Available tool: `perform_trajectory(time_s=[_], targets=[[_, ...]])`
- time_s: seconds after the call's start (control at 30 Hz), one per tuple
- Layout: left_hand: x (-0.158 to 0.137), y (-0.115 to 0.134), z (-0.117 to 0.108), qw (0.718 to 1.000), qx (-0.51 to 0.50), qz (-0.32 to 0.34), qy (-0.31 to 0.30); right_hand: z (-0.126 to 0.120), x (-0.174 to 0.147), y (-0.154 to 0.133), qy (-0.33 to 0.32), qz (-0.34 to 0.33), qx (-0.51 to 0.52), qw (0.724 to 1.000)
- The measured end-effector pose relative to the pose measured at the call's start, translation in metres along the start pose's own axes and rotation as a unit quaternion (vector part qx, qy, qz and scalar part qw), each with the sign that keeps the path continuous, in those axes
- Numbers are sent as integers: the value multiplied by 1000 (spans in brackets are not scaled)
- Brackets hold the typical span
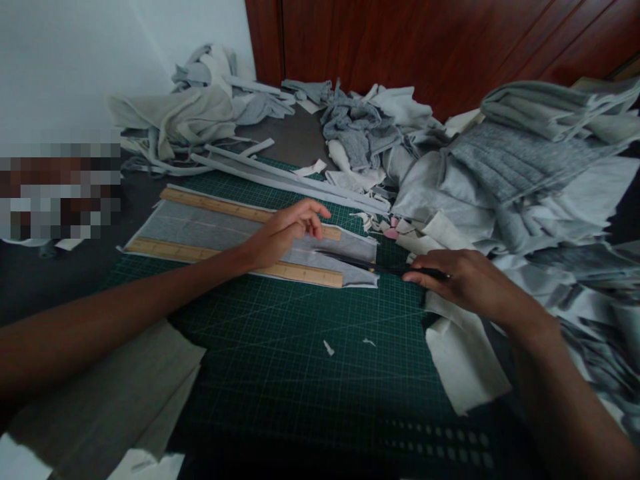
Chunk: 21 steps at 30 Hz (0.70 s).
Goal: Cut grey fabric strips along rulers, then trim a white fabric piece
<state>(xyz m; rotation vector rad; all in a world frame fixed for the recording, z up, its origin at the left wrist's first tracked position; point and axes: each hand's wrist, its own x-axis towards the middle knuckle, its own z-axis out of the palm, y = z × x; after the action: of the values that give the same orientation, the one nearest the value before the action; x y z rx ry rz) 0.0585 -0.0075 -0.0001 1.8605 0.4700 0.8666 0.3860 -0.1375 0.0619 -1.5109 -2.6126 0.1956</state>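
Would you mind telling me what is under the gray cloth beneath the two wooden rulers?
The green cutting mat shows along the near edge of the gray cloth and past its right end, so it likely runs beneath; whatever lies directly underneath is covered.

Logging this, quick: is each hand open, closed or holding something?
Left hand: half open over the cloth, nothing visibly held.
Right hand: closed on the scissors.

The green mat (280, 320) carries grey fabric (195, 223), pale strips (295, 180) along its far edge, two small scraps (329, 348), and cream cloth (465, 370) at its right edge.
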Motion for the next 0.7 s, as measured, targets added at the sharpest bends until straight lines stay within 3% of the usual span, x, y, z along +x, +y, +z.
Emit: perform_trajectory(time_s=[0.4,0.57,0.7], targets=[[0,7,3,999,32,0,-15,-1,9,-8,-11,8,5,1000],[-2,18,3,989,145,10,-27,-1,13,-10,-14,4,15,1000],[-6,23,6,970,229,67,-35,0,15,-11,-12,6,7,1000]])
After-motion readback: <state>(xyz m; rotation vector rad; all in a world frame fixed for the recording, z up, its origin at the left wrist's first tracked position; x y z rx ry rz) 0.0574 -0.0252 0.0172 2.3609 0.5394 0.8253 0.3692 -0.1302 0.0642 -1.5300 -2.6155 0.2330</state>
